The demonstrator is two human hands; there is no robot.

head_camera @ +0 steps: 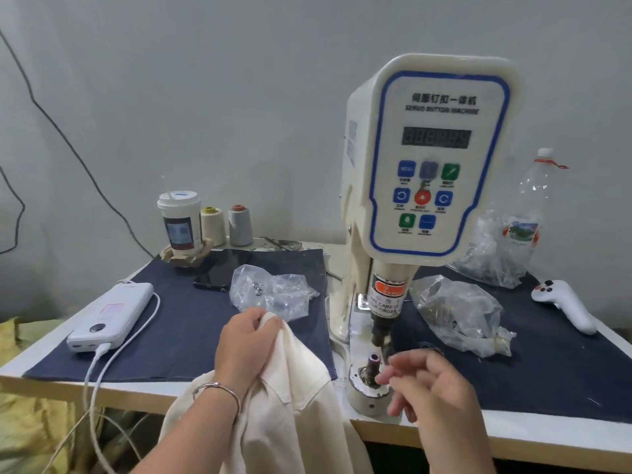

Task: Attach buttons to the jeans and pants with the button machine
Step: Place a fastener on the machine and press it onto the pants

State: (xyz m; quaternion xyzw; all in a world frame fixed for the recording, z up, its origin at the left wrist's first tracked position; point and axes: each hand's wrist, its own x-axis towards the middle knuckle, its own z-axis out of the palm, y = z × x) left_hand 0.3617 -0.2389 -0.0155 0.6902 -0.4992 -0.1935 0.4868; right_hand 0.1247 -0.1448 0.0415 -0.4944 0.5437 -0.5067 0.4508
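- The servo button machine [434, 159] stands on the surface [41, 366], its white head with a blue-edged control panel facing the camera.
- Its lower die post [372, 362] rises from a round base at the near edge of the surface, right under the machine's dark punch.
- The left hand [244, 347], a thin bracelet on its wrist, grips a bunched fold of cream pants [284, 405] just left of the machine's base; its fingers are curled round the cloth.
- The pants hang from that hand down over the surface's front edge.
- The right hand [434, 388] hovers just right of the die post, blurred; its fingers [393, 372] are loosely bent, their tips near the post, and I cannot tell whether they pinch anything.
- Left of the machine lie a clear plastic bag [270, 292] with small metal parts, a dark phone [222, 268], and a white power bank [113, 314] with a cable.
- Behind these stand a lidded paper cup [180, 220] and two thread cones [227, 222].
- Right of the machine lie another crumpled bag [458, 314], a white handheld controller [564, 304] and a clear bottle [535, 196].
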